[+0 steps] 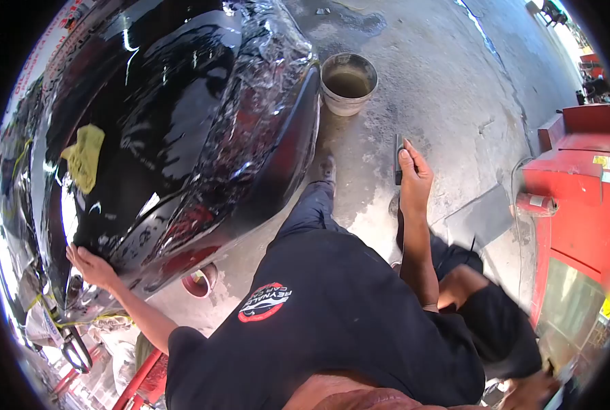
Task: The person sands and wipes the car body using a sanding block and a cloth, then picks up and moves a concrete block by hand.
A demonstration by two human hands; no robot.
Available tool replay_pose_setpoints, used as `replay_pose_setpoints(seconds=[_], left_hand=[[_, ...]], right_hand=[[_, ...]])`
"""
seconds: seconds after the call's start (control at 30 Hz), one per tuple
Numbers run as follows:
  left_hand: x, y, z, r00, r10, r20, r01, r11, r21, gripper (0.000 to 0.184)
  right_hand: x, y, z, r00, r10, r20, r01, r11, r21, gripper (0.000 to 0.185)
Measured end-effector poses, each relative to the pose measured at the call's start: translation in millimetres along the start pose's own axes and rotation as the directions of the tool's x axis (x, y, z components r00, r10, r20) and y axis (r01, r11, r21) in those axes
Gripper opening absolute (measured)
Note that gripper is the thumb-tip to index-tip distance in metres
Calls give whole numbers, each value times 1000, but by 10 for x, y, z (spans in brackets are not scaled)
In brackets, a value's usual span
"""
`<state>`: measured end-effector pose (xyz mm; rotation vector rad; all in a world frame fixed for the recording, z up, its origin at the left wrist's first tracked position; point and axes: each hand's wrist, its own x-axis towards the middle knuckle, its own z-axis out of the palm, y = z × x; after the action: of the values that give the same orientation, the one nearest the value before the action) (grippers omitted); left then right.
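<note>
My left hand (93,266) rests on the lower edge of a glossy black car panel (154,123), fingers spread, with nothing in it. Out over the floor, my right hand (415,167) pinches a small dark flat block (398,160) between thumb and fingers. A crumpled yellow cloth (84,157) lies on the black panel, above my left hand. Wrinkled clear plastic sheeting (250,102) covers the car's side next to the panel.
A bucket of murky liquid (348,82) stands beside the car. Another bucket (199,280) sits below the car's edge. Close to my right arm is a co-worker in dark clothes (503,328). Red cabinets (578,198) and a grey floor slab (481,217) are at the right.
</note>
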<state>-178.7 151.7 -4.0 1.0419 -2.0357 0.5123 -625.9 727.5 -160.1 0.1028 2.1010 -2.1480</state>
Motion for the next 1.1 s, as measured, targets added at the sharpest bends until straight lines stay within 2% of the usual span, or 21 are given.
replay_pose_setpoints(seconds=[0.17,0.2,0.23,0.3,0.33,0.4,0.5,0.53,0.63,0.7,0.73,0.8,0.87,0.93,0.97,1.07,1.1], left_hand=[[-5,-25,10,1000,3,31,-6,994,111,42],[-33,-114,45,1000,16,26,-19,994,112,41],[-34,-28,51,999,-33,10,33,997,71,40],[4,113,72,985,-172,20,166,972,166,47],[42,147,82,962,-270,24,265,955,130,50],[135,196,76,887,-462,23,460,886,56,57],[254,374,45,840,-541,49,531,837,136,65],[316,572,-19,816,-577,46,542,789,290,62],[234,742,118,736,-675,-42,670,737,-90,56],[-6,537,330,853,-468,-233,427,881,-203,35],[11,756,417,844,-456,-283,421,889,-177,36],[215,1794,521,722,-574,-385,613,789,-26,39],[384,2867,578,623,-619,-477,714,700,25,43],[573,3991,714,645,-579,-499,700,709,81,46],[480,4134,840,695,-450,-561,637,747,190,40],[625,5219,1133,794,-414,-446,552,798,241,26],[661,5506,1254,832,-389,-395,507,823,258,23]], right_hand=[[1151,275,158,990,120,80,-126,989,75,34],[1364,179,253,981,176,80,-175,984,-22,34],[1628,241,247,972,211,103,-205,976,-69,34],[2126,531,288,944,296,144,-276,950,-146,35],[2334,585,306,925,355,136,-324,923,-206,36],[2678,648,283,901,398,170,-365,910,-196,37],[3180,555,369,880,420,221,-380,903,-203,37],[3336,535,393,870,435,232,-391,895,-212,37],[3928,569,401,843,454,290,-381,883,-275,38],[4338,605,418,839,416,351,-318,898,-305,38],[4581,674,391,836,386,390,-266,907,-327,38],[4989,682,426,833,332,443,-226,934,-276,39],[5487,628,341,774,341,534,-183,927,-327,39],[5936,492,236,732,383,564,-206,913,-353,39],[6197,444,158,720,409,561,-201,896,-395,35],[6915,301,-10,728,468,501,-180,836,-518,30],[7231,221,33,710,419,566,-77,845,-529,31]])
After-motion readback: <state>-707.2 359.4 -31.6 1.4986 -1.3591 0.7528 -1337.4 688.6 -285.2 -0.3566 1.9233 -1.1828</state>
